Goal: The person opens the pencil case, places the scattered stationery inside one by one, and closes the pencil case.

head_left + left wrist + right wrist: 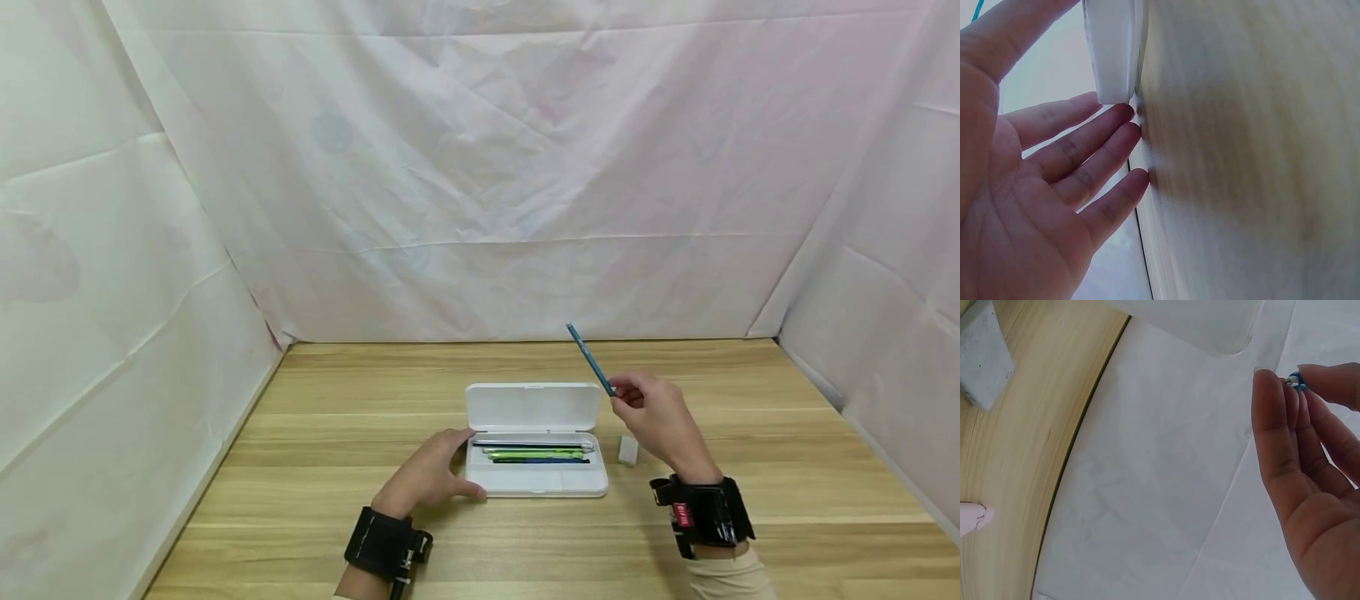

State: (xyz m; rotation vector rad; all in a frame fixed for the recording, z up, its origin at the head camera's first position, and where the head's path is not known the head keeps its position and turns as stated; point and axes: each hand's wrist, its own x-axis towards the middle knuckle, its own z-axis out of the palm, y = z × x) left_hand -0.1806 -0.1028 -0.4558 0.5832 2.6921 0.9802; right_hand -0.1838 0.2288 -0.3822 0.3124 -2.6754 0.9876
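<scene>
A white pencil case [536, 481] lies unfolded on the table, its lid [532, 407] tipped back. Inside are several slim pens and pencils, some dark, some green [536, 454]. At its left end is my left hand [431, 471], thumb by the front corner and index finger by the hinge corner. The left wrist view shows these fingers [1094, 153] fairly straight and spread, touching the case's end. Above and right of the case, my right hand [660, 417] pinches a slim blue pen [588, 357] near its lower end, tilted up and left. Only that end shows in the right wrist view.
A whitish eraser [627, 451] lies right of the case. A pink object [972, 515] sits on the wooden table [360, 392] at the right wrist view's left edge; its kind is unclear. White cloth [487, 167] hangs behind and along both sides.
</scene>
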